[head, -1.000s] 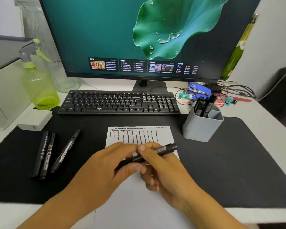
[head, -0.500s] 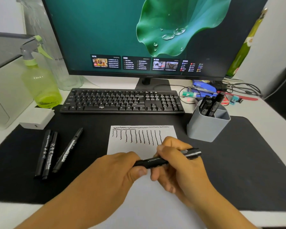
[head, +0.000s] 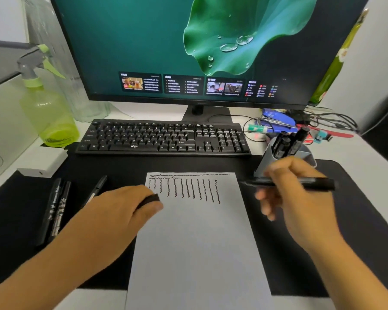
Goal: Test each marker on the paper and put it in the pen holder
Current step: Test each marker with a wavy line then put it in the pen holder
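On the black desk mat point(head: 356, 220), a sheet of white paper point(head: 195, 253) lies lengthways in front of the person, with a wavy line across its top edge and a row of short squiggly strokes beneath it. Over the paper's left edge, the left hand point(head: 119, 211) has its fingers curled, pinching a small black cap point(head: 149, 199) between thumb and forefinger. Off the paper's upper right corner, the right hand point(head: 298, 193) grips an uncapped black marker point(head: 316, 183), held roughly level, its tip pointing left toward the paper and blurred. Just behind that hand stands a grey pen holder point(head: 309, 156), with several black markers point(head: 287, 142) standing upright in one of its compartments. To the left of the paper, three more black markers point(head: 56, 211) lie on the mat, two of them side by side and touching, the third a little apart and partly hidden by the left hand. Behind the mat sits a black keyboard point(head: 164, 139), and behind that a monitor point(head: 188, 48) showing a green leaf. A green spray bottle point(head: 47, 108) stands at the far left, with a small white box point(head: 43, 162) in front of it. A tangle of cables point(head: 323, 121) lies behind the holder.
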